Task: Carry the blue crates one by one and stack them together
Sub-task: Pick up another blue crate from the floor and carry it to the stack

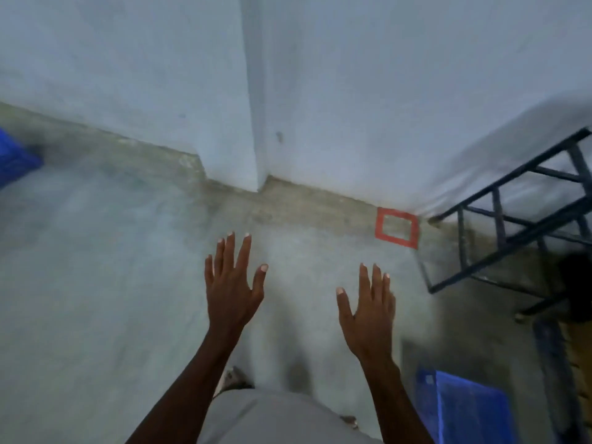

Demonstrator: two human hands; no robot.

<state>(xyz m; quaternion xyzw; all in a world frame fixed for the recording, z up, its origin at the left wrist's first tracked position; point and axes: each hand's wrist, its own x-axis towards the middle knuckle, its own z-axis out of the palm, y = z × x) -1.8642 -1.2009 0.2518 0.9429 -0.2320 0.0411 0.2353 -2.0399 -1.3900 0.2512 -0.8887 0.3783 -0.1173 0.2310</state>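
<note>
A blue crate (461,408) stands on the concrete floor at the bottom right, partly cut off by the frame edge. Part of another blue crate (16,158) shows at the far left edge, blurred. My left hand (232,283) and my right hand (368,309) are stretched out over bare floor in the middle, palms down, fingers apart, holding nothing. Neither hand touches a crate; the right hand is above and left of the near crate.
A pale wall with a projecting corner (256,123) runs across the back. A red tape square (397,227) marks the floor by the wall. A dark metal rack (519,225) stands at the right. The whole view is blurred.
</note>
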